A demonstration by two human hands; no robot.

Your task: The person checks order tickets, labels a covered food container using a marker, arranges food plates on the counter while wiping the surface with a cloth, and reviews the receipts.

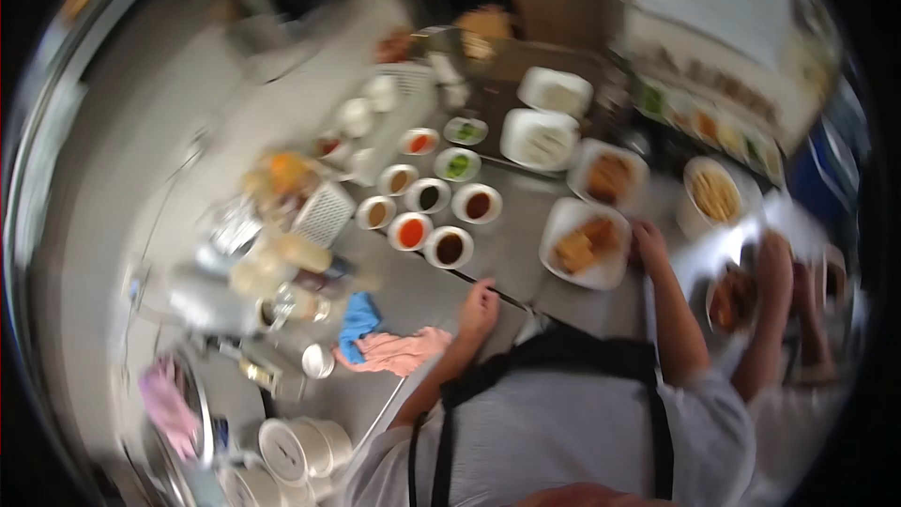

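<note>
My left hand (479,310) rests at the front of the steel counter, its fingers curled in with nothing visible in them. It lies just below several small white cups of sauce (449,248). At the right rim of a white food container (584,261) is my right hand (647,242), its fingers bent against the edge. Golden-brown fried food (589,244) fills that container. Right behind it stands another white container (608,174) with brown food. Blur hides the finer detail of my fingertips.
A co-worker's hands (775,258) are over brown food at the right, near a tub of fries (713,192). White trays (539,141) stand at the back. Blue and pink cloths (394,349), bottles (300,302) and stacked tubs (298,449) are at the left.
</note>
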